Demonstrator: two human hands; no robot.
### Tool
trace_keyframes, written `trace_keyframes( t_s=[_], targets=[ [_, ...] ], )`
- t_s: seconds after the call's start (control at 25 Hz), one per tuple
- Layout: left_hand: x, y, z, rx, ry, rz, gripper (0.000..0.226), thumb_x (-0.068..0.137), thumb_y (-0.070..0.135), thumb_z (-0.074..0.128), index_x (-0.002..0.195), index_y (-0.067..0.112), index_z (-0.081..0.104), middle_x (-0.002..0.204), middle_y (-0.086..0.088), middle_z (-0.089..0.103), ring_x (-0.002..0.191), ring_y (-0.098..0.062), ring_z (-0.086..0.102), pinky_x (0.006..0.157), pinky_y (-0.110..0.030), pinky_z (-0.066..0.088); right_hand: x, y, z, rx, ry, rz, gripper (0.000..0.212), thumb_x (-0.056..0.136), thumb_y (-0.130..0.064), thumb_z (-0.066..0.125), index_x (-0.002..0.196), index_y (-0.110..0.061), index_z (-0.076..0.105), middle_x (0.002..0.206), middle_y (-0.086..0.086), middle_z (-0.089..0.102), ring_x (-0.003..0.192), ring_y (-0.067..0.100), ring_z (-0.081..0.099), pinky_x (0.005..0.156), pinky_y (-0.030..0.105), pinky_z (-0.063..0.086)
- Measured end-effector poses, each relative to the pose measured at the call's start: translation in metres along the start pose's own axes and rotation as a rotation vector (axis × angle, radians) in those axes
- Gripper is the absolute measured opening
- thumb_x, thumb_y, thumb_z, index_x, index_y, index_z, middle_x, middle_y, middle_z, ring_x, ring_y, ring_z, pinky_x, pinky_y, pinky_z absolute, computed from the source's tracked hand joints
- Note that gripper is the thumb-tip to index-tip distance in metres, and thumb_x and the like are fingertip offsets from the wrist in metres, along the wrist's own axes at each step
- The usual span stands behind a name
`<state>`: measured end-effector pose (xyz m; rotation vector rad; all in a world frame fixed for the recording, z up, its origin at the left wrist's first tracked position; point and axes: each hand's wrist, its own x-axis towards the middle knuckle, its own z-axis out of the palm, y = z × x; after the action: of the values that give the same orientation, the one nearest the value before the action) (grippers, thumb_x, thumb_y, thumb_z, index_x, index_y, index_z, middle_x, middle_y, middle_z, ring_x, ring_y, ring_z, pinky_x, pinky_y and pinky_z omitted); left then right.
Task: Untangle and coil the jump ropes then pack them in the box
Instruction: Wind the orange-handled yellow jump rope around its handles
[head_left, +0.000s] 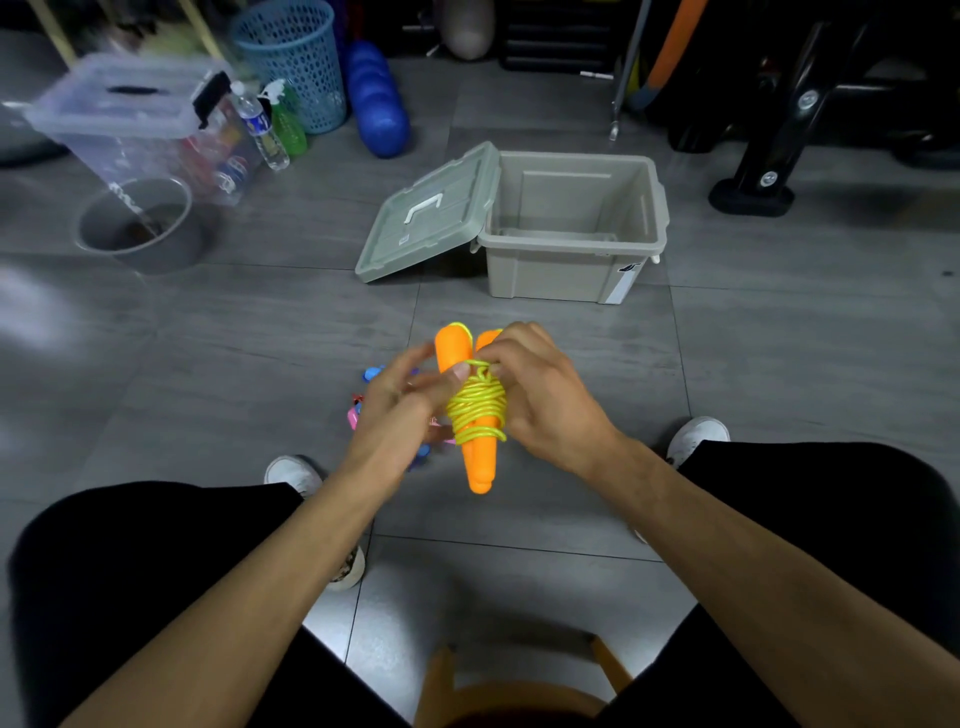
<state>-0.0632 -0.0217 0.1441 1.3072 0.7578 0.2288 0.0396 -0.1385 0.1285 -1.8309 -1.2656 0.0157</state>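
I hold a jump rope with two orange handles (480, 462) side by side, its yellow-green cord (477, 402) wound in several turns round both. My left hand (400, 410) holds the bundle from the left, thumb pressed on the cord's top turns. My right hand (540, 395) grips it from the right, fingertips pinching the cord near the top. Beneath my left hand, another jump rope with blue and pink parts (371, 375) lies on the floor, mostly hidden. The grey box (571, 270) stands open further ahead, nothing visible inside, its lid (426, 213) leaning against its left side.
A clear lidded bin (130, 114), a metal bowl (135, 223), bottles (260, 124), a blue basket (293, 57) and a blue roller (376, 104) stand at the far left. Black gym equipment (779, 130) is at the far right. My shoes (293, 473) rest on the tiled floor.
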Motion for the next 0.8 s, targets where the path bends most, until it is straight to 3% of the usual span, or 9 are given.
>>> trace_keyframes(
  t_s=[0.08,0.12,0.24,0.32,0.48,0.64,0.8],
  targets=[
    [0.003,0.003,-0.007,-0.149,-0.111,-0.163,0.046,0.075,0.024,0.069,0.116,0.004,0.063,0.112,-0.024,0.066,0.104,-0.044,0.063,0.085,-0.067,0.049,0.002,0.001,-0.005,0.062,0.042,-0.012,0.026,0.087,-0.012,0.046,0.098,-0.001,0.067,0.091,0.012,0.061,0.087,0.018,0.05,0.081,0.023,0.041],
    [0.003,0.005,-0.008,-0.194,-0.114,-0.193,0.044,0.075,0.021,0.068,0.115,0.003,0.063,0.109,-0.023,0.066,0.107,-0.046,0.06,0.089,-0.07,0.045,0.002,0.002,-0.007,0.071,0.052,-0.008,0.021,0.09,-0.01,0.051,0.099,-0.002,0.068,0.091,0.011,0.062,0.087,0.018,0.053,0.082,0.025,0.043],
    [0.001,0.007,-0.007,-0.245,-0.083,-0.242,0.029,0.079,0.009,0.067,0.108,0.007,0.066,0.099,-0.014,0.068,0.098,-0.037,0.065,0.096,-0.063,0.045,0.004,0.002,-0.009,0.062,0.051,0.04,0.012,0.088,-0.005,0.061,0.098,-0.003,0.067,0.091,0.007,0.064,0.085,0.019,0.057,0.079,0.033,0.048],
    [0.0,0.011,-0.007,-0.248,-0.051,-0.248,0.017,0.081,0.006,0.064,0.098,0.01,0.067,0.088,-0.008,0.07,0.084,-0.027,0.068,0.096,-0.053,0.048,0.004,-0.002,-0.009,0.058,0.095,0.061,0.009,0.086,-0.006,0.063,0.095,-0.004,0.066,0.09,0.006,0.061,0.083,0.016,0.057,0.078,0.027,0.048],
    [0.002,0.013,-0.008,-0.224,-0.007,-0.224,0.01,0.08,0.004,0.064,0.087,0.011,0.067,0.078,-0.006,0.069,0.07,-0.023,0.067,0.08,-0.042,0.053,0.002,-0.008,-0.009,0.048,0.143,0.149,0.012,0.079,-0.016,0.072,0.088,-0.01,0.065,0.08,-0.001,0.056,0.066,0.008,0.05,0.065,0.013,0.042],
    [0.0,0.012,-0.011,-0.16,0.011,-0.213,0.02,0.067,0.007,0.071,0.087,0.009,0.071,0.092,-0.018,0.071,0.088,-0.035,0.068,0.09,-0.055,0.052,0.002,-0.003,-0.001,-0.007,0.028,0.13,0.025,0.079,-0.028,0.073,0.1,-0.014,0.07,0.083,-0.002,0.051,0.06,0.009,0.047,0.059,0.023,0.046],
    [-0.004,0.015,-0.012,-0.091,0.013,-0.175,0.022,0.074,0.008,0.072,0.096,0.007,0.072,0.102,-0.023,0.07,0.096,-0.043,0.067,0.085,-0.056,0.054,0.003,-0.002,0.002,-0.155,-0.016,-0.003,0.025,0.091,-0.027,0.052,0.093,-0.006,0.066,0.085,0.007,0.05,0.059,0.02,0.048,0.053,0.037,0.047]
  ],
)
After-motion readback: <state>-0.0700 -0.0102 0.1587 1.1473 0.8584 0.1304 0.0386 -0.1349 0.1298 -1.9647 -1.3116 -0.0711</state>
